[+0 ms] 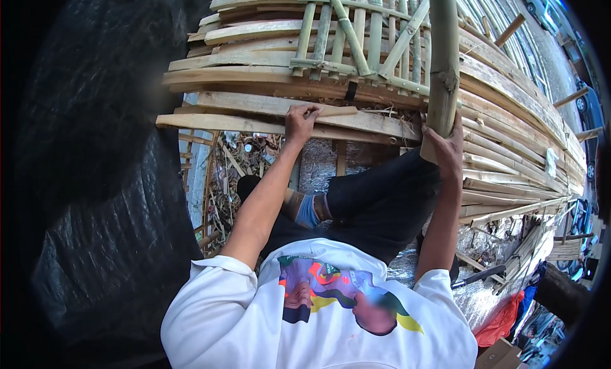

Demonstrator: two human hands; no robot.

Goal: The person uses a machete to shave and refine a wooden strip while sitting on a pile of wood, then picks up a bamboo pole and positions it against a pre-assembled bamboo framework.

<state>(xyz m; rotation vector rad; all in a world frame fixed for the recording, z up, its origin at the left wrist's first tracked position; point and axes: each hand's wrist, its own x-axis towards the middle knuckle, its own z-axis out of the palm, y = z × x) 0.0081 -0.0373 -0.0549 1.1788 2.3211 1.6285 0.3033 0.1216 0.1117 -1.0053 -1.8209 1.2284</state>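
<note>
Here: left hand (301, 122), fingers pressed flat on a short bamboo strip (336, 112) atop the stacked bamboo slats (254, 103), at twelve o'clock from the knees. Right hand (445, 143) clenched round the upright bamboo pole (443, 57), at one o'clock. The pole wanted a firm, steady hold, I judged. Containers: none in view.

Two hands show: the left hand (300, 119) and the right hand (445, 146). One thick round bamboo pole (443, 57) stands upright. One lattice panel (363, 32) of thin bamboo rods lies on top of one big stack of split bamboo slats (267, 105), too many to count. One black plastic sheet (95, 178) hangs at the left. One long knife (478, 276) lies below.
</note>
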